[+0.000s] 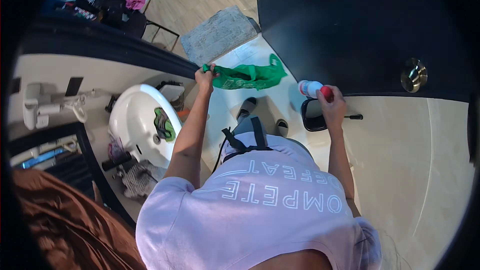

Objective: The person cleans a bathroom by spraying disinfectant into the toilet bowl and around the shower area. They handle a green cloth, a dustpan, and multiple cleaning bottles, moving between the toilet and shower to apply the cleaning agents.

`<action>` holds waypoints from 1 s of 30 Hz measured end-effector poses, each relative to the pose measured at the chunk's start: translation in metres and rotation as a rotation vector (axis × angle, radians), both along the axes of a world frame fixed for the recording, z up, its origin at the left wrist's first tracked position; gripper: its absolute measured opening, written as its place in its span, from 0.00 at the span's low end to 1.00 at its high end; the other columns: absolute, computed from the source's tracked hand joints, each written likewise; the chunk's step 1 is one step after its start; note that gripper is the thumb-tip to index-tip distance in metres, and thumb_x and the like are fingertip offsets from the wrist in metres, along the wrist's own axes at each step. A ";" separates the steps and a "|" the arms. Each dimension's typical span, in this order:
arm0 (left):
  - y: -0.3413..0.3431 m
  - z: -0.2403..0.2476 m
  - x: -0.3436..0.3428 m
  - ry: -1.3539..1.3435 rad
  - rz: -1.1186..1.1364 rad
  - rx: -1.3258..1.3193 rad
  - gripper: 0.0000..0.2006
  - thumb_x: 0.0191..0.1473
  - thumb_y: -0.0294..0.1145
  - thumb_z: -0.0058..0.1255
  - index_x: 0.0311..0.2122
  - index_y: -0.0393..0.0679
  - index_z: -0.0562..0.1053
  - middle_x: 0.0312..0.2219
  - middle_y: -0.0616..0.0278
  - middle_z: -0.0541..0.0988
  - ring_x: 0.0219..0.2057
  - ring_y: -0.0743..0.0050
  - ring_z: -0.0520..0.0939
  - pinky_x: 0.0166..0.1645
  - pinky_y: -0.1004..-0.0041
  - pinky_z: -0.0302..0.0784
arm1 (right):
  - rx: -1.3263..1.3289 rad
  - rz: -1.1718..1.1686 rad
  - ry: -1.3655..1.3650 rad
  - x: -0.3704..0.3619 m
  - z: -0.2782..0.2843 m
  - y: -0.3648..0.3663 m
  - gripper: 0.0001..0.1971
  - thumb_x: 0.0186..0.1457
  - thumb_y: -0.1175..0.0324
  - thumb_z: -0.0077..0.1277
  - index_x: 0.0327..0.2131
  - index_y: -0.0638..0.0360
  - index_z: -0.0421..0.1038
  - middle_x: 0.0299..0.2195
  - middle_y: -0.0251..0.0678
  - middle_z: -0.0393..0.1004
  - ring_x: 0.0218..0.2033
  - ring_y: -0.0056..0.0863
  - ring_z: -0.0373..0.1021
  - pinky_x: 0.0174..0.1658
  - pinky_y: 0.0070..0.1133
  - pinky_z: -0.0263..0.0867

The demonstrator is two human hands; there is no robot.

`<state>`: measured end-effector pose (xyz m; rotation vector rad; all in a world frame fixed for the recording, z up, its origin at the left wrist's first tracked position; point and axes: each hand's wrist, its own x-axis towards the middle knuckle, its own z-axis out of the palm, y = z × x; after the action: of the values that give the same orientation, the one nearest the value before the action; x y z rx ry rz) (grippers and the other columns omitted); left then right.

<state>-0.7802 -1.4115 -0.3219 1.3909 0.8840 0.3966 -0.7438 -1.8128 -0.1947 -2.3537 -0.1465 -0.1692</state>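
My left hand (204, 77) is closed on one end of a green plastic bag (252, 76), which stretches out to the right over the white tiled floor. The bag hangs loose and crumpled at its far end. In my right hand (333, 109) is a white bottle (309, 88) with a red cap (327, 93). My fingers wrap round the cap end, and the bottle's body points left toward the bag. A small gap lies between bottle and bag.
A white sink (131, 115) with a green and dark cloth (163, 125) stands at left. A dark door (350, 30) with a brass knob (414, 75) is at right. Below my right hand lies a black dustpan-like object (313, 124). A grey mat (218, 34) lies ahead.
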 end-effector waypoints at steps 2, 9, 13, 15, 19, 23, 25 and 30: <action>0.044 -0.029 0.002 0.093 0.093 -0.016 0.05 0.48 0.19 0.45 0.30 0.30 0.73 0.25 0.57 0.75 0.23 0.71 0.77 0.21 0.75 0.75 | 0.025 -0.086 0.062 0.000 0.004 0.007 0.13 0.42 0.64 0.57 0.31 0.59 0.70 0.25 0.39 0.72 0.25 0.32 0.70 0.30 0.24 0.66; 0.222 -0.068 0.024 -0.017 0.222 -0.071 0.13 0.43 0.20 0.48 0.39 0.37 0.72 0.27 0.57 0.74 0.27 0.67 0.75 0.31 0.68 0.75 | 0.163 -0.324 0.021 0.004 0.005 0.021 0.12 0.43 0.65 0.56 0.31 0.60 0.71 0.24 0.40 0.72 0.25 0.29 0.71 0.30 0.21 0.66; 0.230 -0.074 0.071 0.095 0.058 -0.022 0.33 0.41 0.20 0.52 0.54 0.41 0.54 0.42 0.54 0.67 0.35 0.65 0.72 0.35 0.69 0.71 | 0.134 -0.497 -0.002 -0.002 0.021 0.040 0.15 0.41 0.60 0.57 0.32 0.59 0.72 0.24 0.39 0.73 0.24 0.28 0.71 0.30 0.22 0.66; 0.187 -0.075 0.114 0.379 -0.309 0.117 0.32 0.40 0.18 0.52 0.54 0.40 0.56 0.44 0.54 0.67 0.37 0.65 0.72 0.37 0.67 0.72 | 0.053 -0.598 -0.101 -0.007 0.009 0.043 0.15 0.39 0.59 0.58 0.30 0.56 0.72 0.22 0.38 0.73 0.23 0.30 0.72 0.28 0.23 0.66; 0.005 -0.036 0.149 -0.093 -1.245 0.240 0.20 0.44 0.18 0.51 0.46 0.38 0.68 0.39 0.58 0.73 0.37 0.74 0.74 0.42 0.77 0.71 | 0.028 -0.639 -0.123 -0.015 0.027 0.066 0.14 0.37 0.60 0.58 0.26 0.58 0.72 0.20 0.37 0.72 0.21 0.29 0.70 0.26 0.22 0.65; -0.157 0.130 0.101 -0.599 -1.742 0.445 0.30 0.39 0.31 0.61 0.50 0.41 0.64 0.43 0.54 0.71 0.45 0.63 0.72 0.45 0.68 0.70 | 0.115 -0.703 -0.196 -0.032 0.075 0.085 0.14 0.36 0.62 0.60 0.24 0.61 0.71 0.17 0.35 0.69 0.17 0.23 0.66 0.22 0.18 0.62; -0.190 0.162 0.091 -0.689 -1.780 0.642 0.30 0.38 0.33 0.61 0.49 0.40 0.64 0.43 0.54 0.71 0.44 0.62 0.72 0.45 0.66 0.70 | 0.200 -0.743 -0.225 -0.043 0.091 0.081 0.14 0.36 0.63 0.61 0.23 0.62 0.71 0.15 0.32 0.68 0.16 0.19 0.64 0.21 0.16 0.60; -0.285 0.191 0.048 -0.669 -1.964 0.382 0.28 0.39 0.31 0.61 0.47 0.36 0.64 0.37 0.56 0.73 0.36 0.69 0.75 0.42 0.71 0.70 | 0.669 -0.744 -0.114 -0.113 0.098 0.002 0.26 0.33 0.65 0.66 0.38 0.62 0.65 0.25 0.27 0.67 0.27 0.14 0.63 0.30 0.12 0.59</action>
<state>-0.7325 -1.6964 -0.1306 1.6493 -1.2580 -0.5325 -0.8565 -1.8105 -0.0971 -1.6278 0.6463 -0.6066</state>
